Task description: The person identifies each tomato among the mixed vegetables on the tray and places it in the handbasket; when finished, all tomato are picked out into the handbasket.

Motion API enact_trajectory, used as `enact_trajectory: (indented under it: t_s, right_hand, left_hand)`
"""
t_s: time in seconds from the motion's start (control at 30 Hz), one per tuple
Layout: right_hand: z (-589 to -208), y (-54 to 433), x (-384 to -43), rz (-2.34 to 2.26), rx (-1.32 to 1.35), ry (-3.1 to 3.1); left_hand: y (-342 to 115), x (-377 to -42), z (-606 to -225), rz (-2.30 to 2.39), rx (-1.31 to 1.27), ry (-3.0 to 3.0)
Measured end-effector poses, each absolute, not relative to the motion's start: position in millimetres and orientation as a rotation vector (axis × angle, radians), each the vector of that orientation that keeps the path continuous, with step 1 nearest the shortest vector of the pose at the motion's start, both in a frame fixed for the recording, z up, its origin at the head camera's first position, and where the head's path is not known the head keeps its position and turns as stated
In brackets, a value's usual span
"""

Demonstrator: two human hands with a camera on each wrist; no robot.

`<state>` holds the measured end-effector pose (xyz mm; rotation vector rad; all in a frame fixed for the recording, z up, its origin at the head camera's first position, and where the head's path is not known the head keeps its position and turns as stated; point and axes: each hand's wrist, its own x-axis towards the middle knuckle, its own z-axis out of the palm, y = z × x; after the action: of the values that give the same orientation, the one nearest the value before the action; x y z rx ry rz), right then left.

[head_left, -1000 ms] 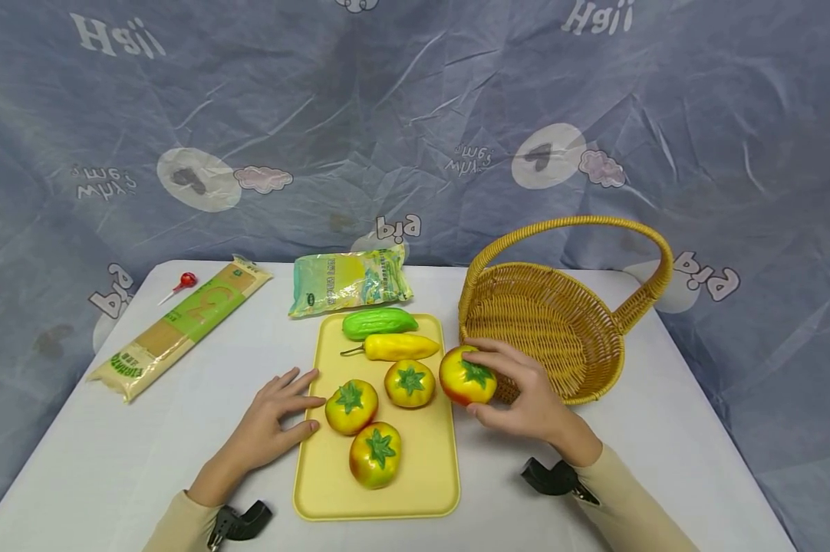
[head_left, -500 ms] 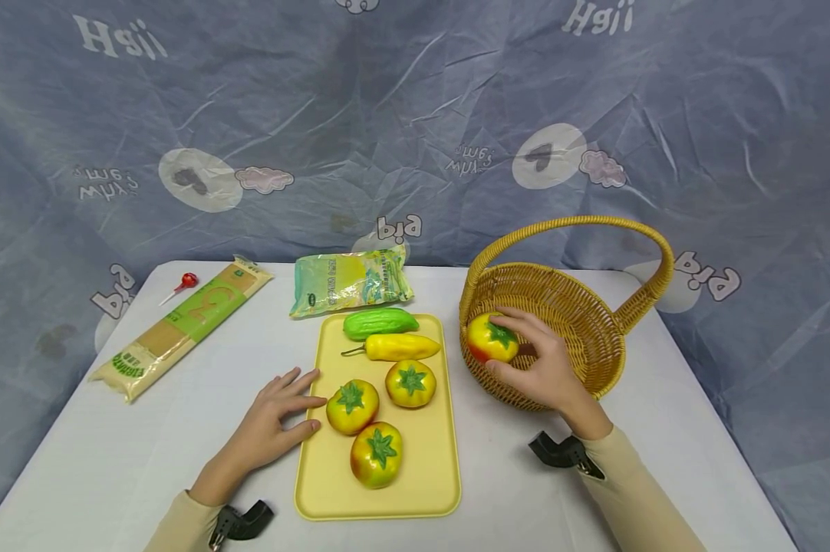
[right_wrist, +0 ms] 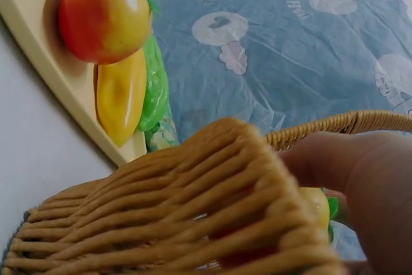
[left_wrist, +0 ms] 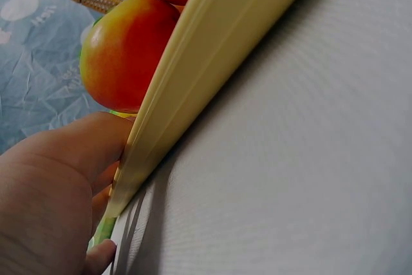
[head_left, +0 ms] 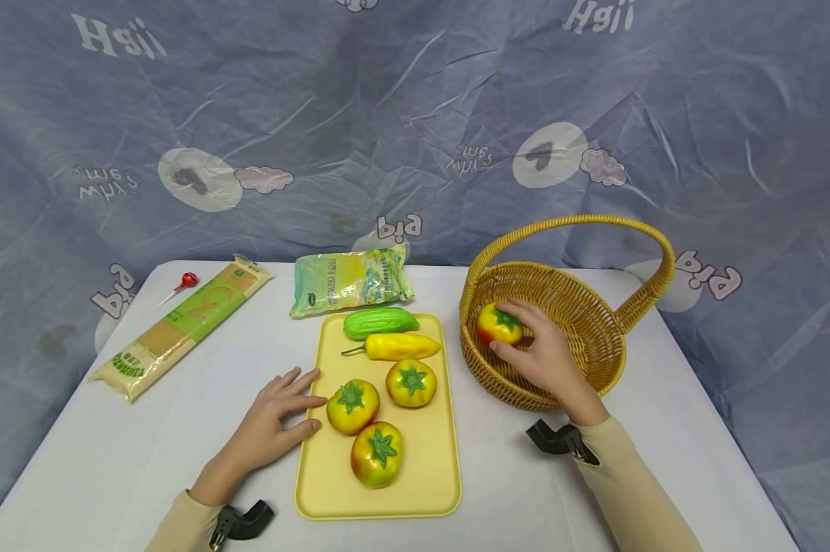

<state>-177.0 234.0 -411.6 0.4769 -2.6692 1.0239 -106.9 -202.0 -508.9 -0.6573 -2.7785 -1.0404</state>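
My right hand (head_left: 548, 359) holds a yellow-and-red toy tomato (head_left: 496, 325) with a green star-shaped top, low inside the wicker basket (head_left: 508, 389). In the right wrist view the basket's weave hides most of that tomato. On the yellow tray (head_left: 422, 479) lie three similar pieces: one tomato (head_left: 353, 407) at the left, another tomato (head_left: 411, 383) at the right and a tomato (head_left: 377, 455) nearest me. Behind them are a yellow pepper (head_left: 401, 347) and a green bumpy gourd (head_left: 380, 323). My left hand (head_left: 266, 426) rests at the tray's left edge, fingers spread, holding nothing.
Behind the tray lies a green-yellow packet (head_left: 349, 282). A long noodle packet (head_left: 183, 326) slants across the left of the white table (head_left: 180, 429), beside a red lollipop (head_left: 187, 280). The basket's tall handle (head_left: 574, 222) arches over its opening.
My right hand has carried the tomato from beside the tray's right edge, over the basket rim and down into the basket. The left hand and the things on the tray have stayed put.
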Motion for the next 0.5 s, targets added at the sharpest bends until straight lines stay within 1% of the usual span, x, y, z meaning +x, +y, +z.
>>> enact_trajectory:
  t_s: [0.27, 0.5]
  right_hand:
    - [-414.9, 236.5, -181.9, 1.035, 0.463, -2.779]
    - [-421.3, 236.6, -184.4, 0.976, 0.514, -2.864]
  left_hand:
    - [-202.1, -107.1, -508.8, -1.041, -0.655, -2.777]
    - [-201.6, -107.0, -507.5, -1.046, -0.649, -2.787]
